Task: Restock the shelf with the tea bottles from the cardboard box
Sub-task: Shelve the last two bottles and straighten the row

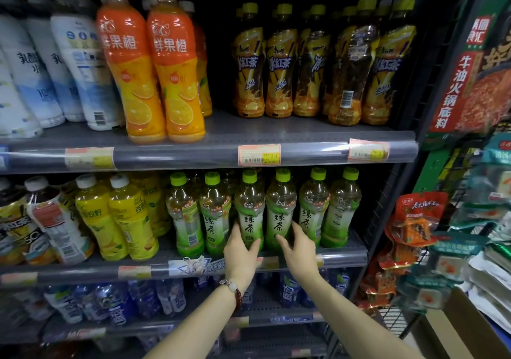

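Observation:
Several green tea bottles with lime caps stand in a row on the middle shelf (pixel 343 256). My left hand (pixel 240 253) wraps the base of one green tea bottle (pixel 250 209) at the shelf's front edge. My right hand (pixel 298 248) grips the base of the neighbouring green tea bottle (pixel 281 209). Both bottles stand upright on the shelf. A bead bracelet circles my left wrist. A corner of the cardboard box (pixel 456 328) shows at the lower right.
Iced black tea bottles (pixel 279 62) and orange juice bottles (pixel 171 65) fill the top shelf. Yellow drink bottles (pixel 121 217) stand left of the green tea. Blue water bottles (pixel 116 300) lie below. Hanging snack packs (pixel 414 220) crowd the wire rack at right.

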Tool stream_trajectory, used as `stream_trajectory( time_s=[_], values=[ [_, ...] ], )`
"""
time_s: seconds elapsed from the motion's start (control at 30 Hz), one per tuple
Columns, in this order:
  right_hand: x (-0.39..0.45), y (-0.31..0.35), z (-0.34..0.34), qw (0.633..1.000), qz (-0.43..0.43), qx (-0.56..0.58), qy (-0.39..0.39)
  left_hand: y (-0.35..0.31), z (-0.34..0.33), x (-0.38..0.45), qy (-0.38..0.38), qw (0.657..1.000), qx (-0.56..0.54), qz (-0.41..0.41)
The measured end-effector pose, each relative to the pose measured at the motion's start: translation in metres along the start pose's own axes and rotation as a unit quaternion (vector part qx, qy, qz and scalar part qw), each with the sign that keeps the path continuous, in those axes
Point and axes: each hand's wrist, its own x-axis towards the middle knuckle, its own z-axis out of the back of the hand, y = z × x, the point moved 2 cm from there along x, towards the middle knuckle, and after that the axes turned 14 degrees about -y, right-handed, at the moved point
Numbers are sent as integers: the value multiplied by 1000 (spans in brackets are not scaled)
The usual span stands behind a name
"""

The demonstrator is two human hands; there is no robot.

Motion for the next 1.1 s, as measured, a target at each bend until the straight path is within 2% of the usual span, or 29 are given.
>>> stream_trajectory(
  time_s=[0.13, 0.2, 0.37, 0.5, 0.83, 1.0, 1.1],
  values=[
    [-16, 1, 3, 999, 8, -42, -32, 7, 13, -5, 17, 1000, 3, -17],
    [-22, 9, 5, 997, 40, -61, -32, 7, 22, -5, 22, 998, 33, -44],
    [-30, 33, 5, 986, 143, -84, 28, -2, 51, -2, 37, 984, 119, -125],
    [-36, 50, 3, 980, 161, -90, 75, -1, 84, 1, 39, 967, 197, -154],
    [-49, 82, -26, 973, 153, -126, 118, 35, 159, 45, 40, 932, 330, -145],
    [-51, 100, -55, 981, 106, -127, 105, 47, 167, 79, 63, 949, 283, -124],
    [-52, 107, -73, 991, 48, -100, 78, 50, 159, 97, 93, 960, 239, -110]
  ],
)
